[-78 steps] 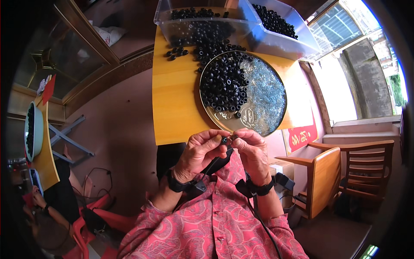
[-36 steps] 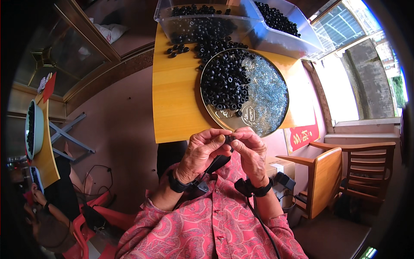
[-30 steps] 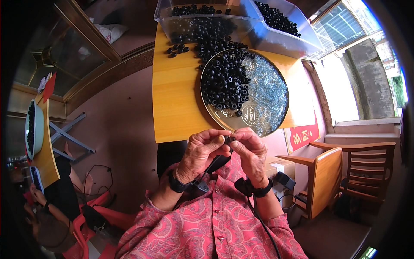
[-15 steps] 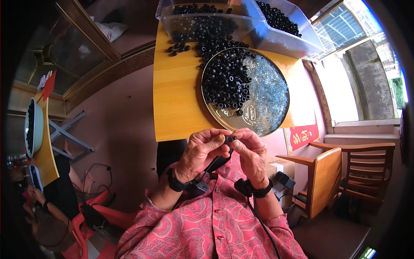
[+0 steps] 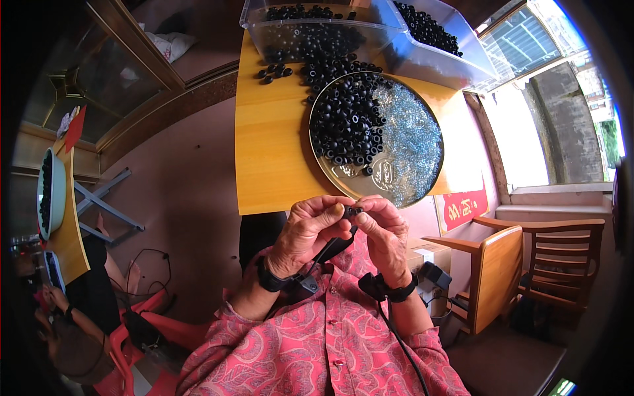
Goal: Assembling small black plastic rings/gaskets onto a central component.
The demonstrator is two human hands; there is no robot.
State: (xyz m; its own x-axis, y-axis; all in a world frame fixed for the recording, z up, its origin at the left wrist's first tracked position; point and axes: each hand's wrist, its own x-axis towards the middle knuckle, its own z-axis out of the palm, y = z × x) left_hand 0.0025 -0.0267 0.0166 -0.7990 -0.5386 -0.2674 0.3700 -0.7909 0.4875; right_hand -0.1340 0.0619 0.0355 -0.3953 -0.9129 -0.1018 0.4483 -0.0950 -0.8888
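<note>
Close in front of my chest, a small black ring-shaped piece [image 5: 350, 212] is pinched at the fingertips of both hands. My left hand [image 5: 304, 228] is closed on one side of it, thumb against fingers. My right hand [image 5: 386, 236] grips it from the other side; the fingers cover much of it. Just beyond my fingertips lies a round metal tray [image 5: 345, 175]. Its left half holds a heap of similar black pieces [image 5: 342, 129], with an open hole showing in many. Small clear bluish beads [image 5: 411, 142] fill the right half.
The yellow wooden table [image 5: 267, 158] carries the tray. Loose black pieces spill from a clear plastic bin [image 5: 254, 33] at the back, beside another bin [image 5: 439, 69]. A wooden chair [image 5: 498, 277] stands at right. Far left, another person's hand [image 5: 58, 300] is near a second table [image 5: 74, 231].
</note>
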